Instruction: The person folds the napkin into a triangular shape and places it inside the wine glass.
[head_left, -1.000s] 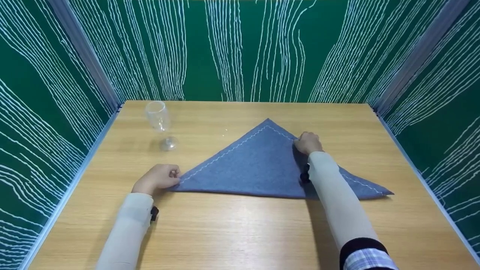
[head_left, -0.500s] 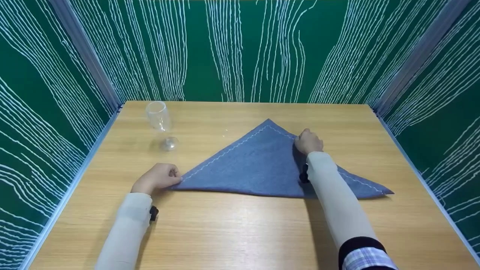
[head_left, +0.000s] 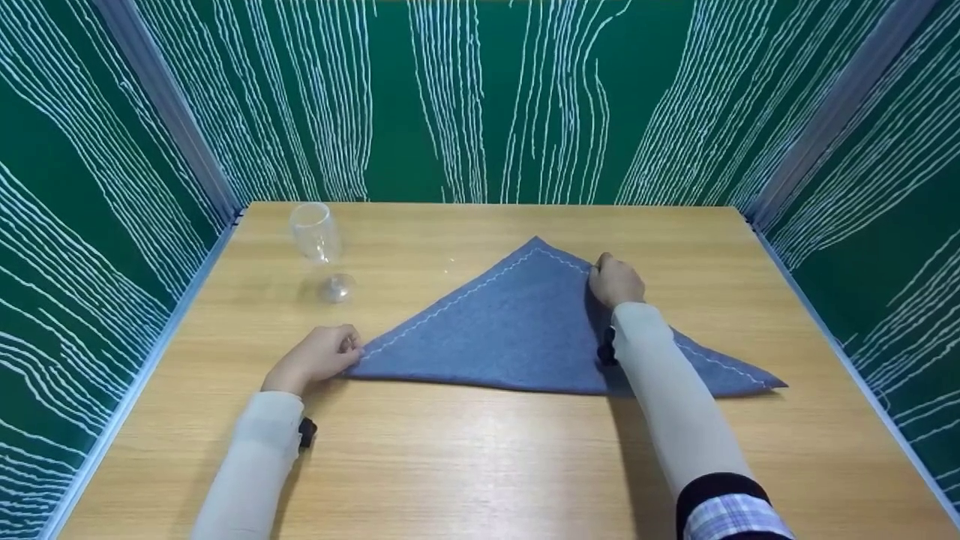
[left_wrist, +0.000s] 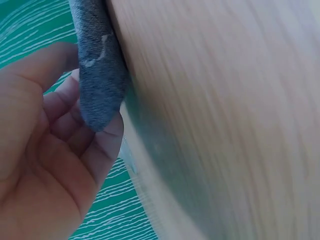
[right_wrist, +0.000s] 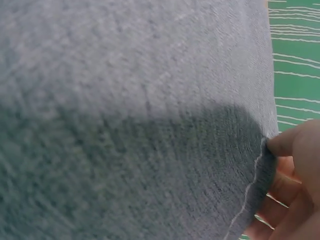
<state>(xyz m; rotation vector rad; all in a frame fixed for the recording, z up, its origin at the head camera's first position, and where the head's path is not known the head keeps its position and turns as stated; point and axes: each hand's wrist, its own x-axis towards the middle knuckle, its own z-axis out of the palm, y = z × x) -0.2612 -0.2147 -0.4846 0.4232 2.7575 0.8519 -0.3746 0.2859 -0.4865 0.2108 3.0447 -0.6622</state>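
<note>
Roughly tri., blue-gry textured cloth (head_left: 495,330)

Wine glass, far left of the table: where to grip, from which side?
Probably the lower bowl of the wine glass, coming sideways from the left. It stands upright, its bowl narrows downward, and the blue cloth lies to its right, so the left looks more open. The stem is too faint to judge.

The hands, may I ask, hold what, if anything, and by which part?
Blue cloth: the left hand pinches its left corner; the right hand, its upper right edge.
</note>
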